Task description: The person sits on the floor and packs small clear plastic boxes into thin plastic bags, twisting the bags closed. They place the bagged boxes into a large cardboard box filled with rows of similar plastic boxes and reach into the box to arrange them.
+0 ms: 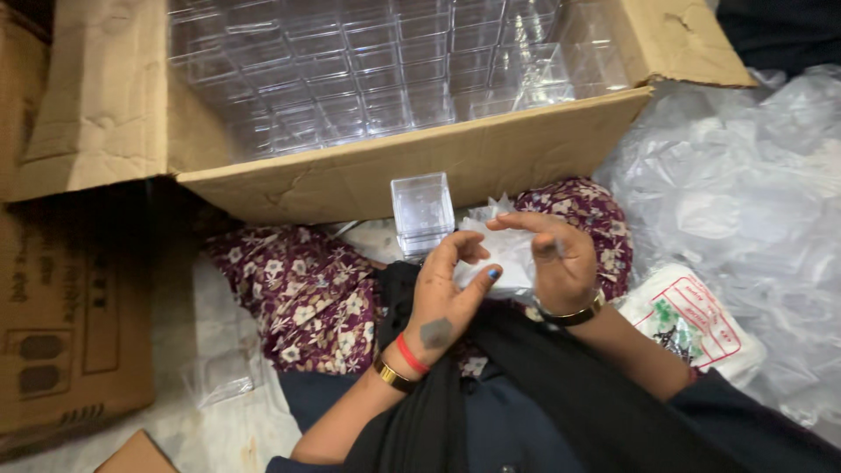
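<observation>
Crowding the lap, a cardboard carton [420,171] of stacked clear boxes stands just ahead, crinkled plastic sheeting [745,193] to the right. The left hand [442,293] and right hand [556,258], fingers curled, both pinch a small white plastic bag [506,254] over the floral cloth [302,293], beside a clear square plastic box [422,213].

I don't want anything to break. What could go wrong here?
The clear little box sits by the fingertips of the left hand, not firmly held, so it might tip off the lap. The white wrapping pinched between it and the right hand could tear. The cardboard box of clear boxes is close enough to bump.
</observation>
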